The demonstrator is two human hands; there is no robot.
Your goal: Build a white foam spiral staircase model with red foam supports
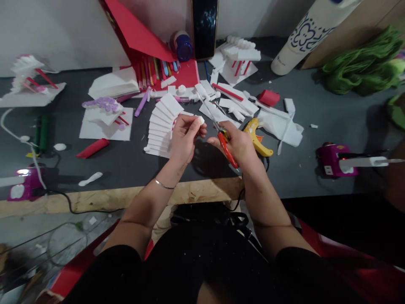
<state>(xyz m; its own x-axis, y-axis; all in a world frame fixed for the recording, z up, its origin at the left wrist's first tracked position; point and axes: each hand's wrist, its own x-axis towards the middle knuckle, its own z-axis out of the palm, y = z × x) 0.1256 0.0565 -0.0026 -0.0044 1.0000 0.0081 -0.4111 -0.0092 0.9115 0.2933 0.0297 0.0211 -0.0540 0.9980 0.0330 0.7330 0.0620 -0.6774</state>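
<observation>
My left hand (182,139) pinches a small white piece (201,120) between thumb and fingertips. Orange-handled scissors (226,151) are gripped in my right hand (242,143), their blades pointing up and away to the left. The blades are apart from the white piece. A fan of white strips (158,128) lies just left of my left hand and is partly covered by it. Beside my right hand rests a yellow glue gun (262,145). White scraps (232,110) are scattered beyond both hands.
Small white models on red sticks stand at left (106,120) and back (243,55). A phone (204,29) leans on the wall near a white bottle (303,38). Purple power adapters sit left (27,183) and right (337,160). Green yarn (360,67) lies far right.
</observation>
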